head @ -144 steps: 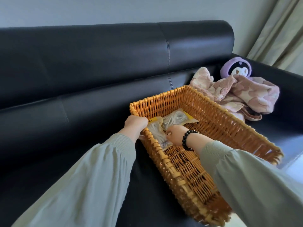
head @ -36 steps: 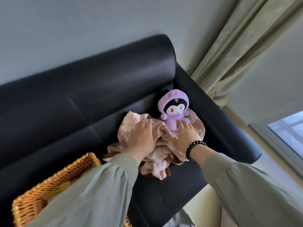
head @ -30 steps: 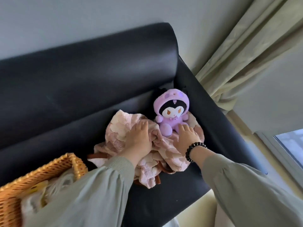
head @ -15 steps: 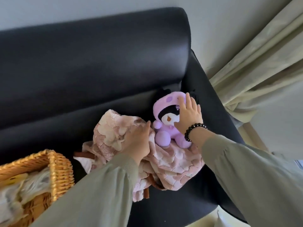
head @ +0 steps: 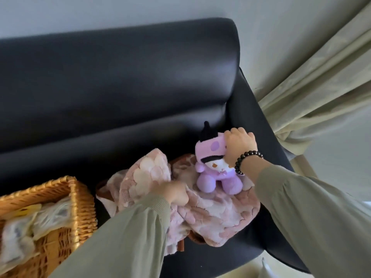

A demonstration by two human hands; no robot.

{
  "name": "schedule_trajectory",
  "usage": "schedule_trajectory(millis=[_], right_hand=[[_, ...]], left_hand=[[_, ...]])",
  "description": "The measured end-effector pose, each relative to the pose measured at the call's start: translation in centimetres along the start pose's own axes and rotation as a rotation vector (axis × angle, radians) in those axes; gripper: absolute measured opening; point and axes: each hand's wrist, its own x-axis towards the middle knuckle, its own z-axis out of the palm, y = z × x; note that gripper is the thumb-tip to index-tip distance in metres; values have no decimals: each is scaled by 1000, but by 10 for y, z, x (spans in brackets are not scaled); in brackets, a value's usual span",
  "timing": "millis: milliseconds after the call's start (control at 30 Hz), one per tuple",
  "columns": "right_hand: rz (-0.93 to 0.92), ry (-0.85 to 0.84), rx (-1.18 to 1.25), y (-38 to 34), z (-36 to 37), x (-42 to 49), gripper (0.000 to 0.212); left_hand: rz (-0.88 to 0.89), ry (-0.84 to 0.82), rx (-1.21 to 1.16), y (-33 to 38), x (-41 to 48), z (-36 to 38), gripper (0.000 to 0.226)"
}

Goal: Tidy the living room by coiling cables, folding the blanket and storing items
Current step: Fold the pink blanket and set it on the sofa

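Observation:
A crumpled pink blanket [head: 216,209] lies on the seat of the black sofa [head: 120,81], near its right arm. On top of the blanket sits a purple plush toy [head: 214,173] with black ears. My right hand [head: 239,145], with a black bead bracelet on the wrist, grips the toy's head from the right. My left hand [head: 176,192] lies on the blanket to the left of the toy, its fingers curled into the fabric. A wicker basket [head: 78,205] stands on the seat at the lower left.
Clear plastic bags [head: 40,219] with pale contents lie in the basket. A beige curtain [head: 313,101] hangs to the right of the sofa arm. A grey wall runs behind the sofa.
My hands left the basket and went to the blanket. My right hand then rose from the blanket to the toy's head and closed around it, tilting the toy. My left hand stayed on the blanket.

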Motion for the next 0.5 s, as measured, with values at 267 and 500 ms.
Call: schedule_trajectory(millis=[267,500], right_hand=[[204,223,82,-6,-44,-35,40],[151,19,56,-29,-28,-51,46]], left_hand=[[-9,-354,123,-6,-62,-5,65],[37,-14,-63,-29,-81,-20,39]])
